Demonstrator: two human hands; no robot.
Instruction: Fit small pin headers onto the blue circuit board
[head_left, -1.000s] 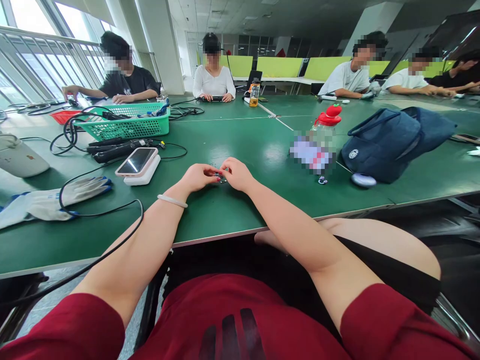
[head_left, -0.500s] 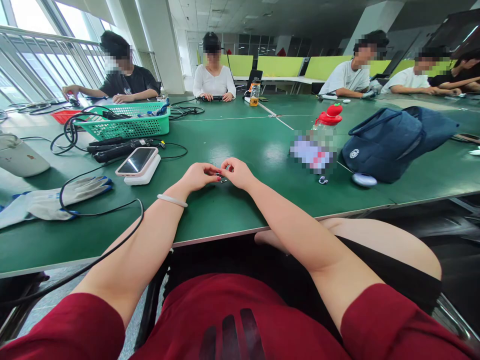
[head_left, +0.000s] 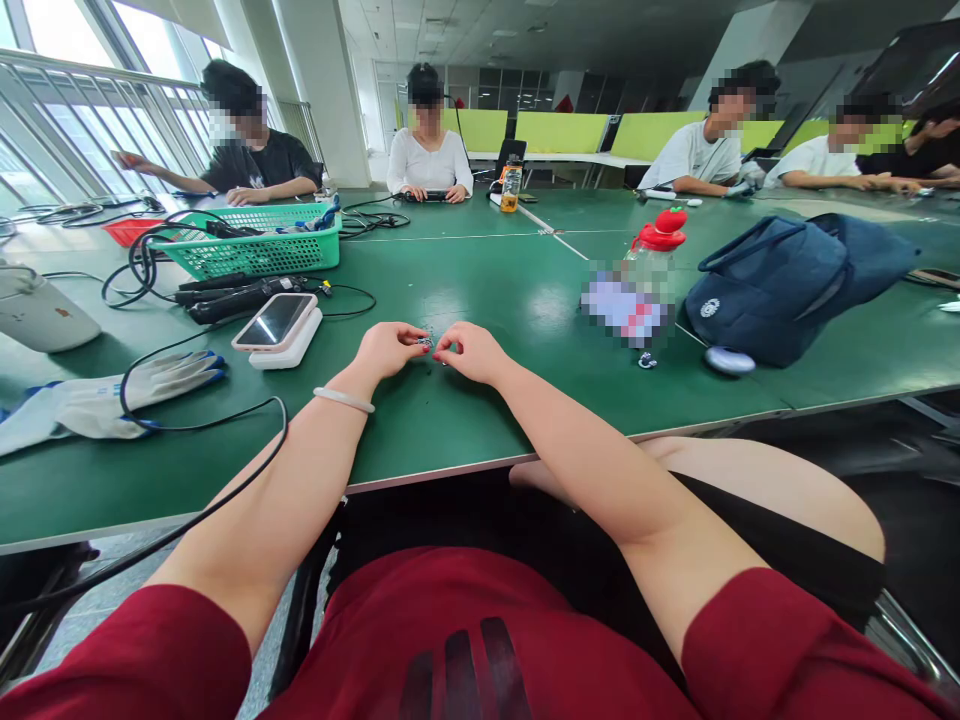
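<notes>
Just above the green tabletop (head_left: pixel 442 430), my left hand (head_left: pixel 388 350) pinches a small silvery metal piece (head_left: pixel 425 341) between thumb and fingers. What kind of piece it is cannot be made out. My right hand (head_left: pixel 474 352) is close beside it on the right, a narrow gap between the fingertips. Its thumb and forefinger are pressed together, and a tiny bit of something shows under them, too small to name. Dark specks lie on the table below the hands. A pale bangle (head_left: pixel 343 400) circles my left wrist.
To the left are a phone (head_left: pixel 276 322) on a white case, a work glove (head_left: pixel 127 395), a green basket (head_left: pixel 255 250) and a black cable (head_left: pixel 281 420). On the right stand a red-capped bottle (head_left: pixel 651 258) and a navy bag (head_left: pixel 780 290). Several people sit around the table.
My hands have drawn slightly apart; before, their fingertips met over the small piece. The metal piece now shows in my left fingertips. A person at far left has raised an arm.
</notes>
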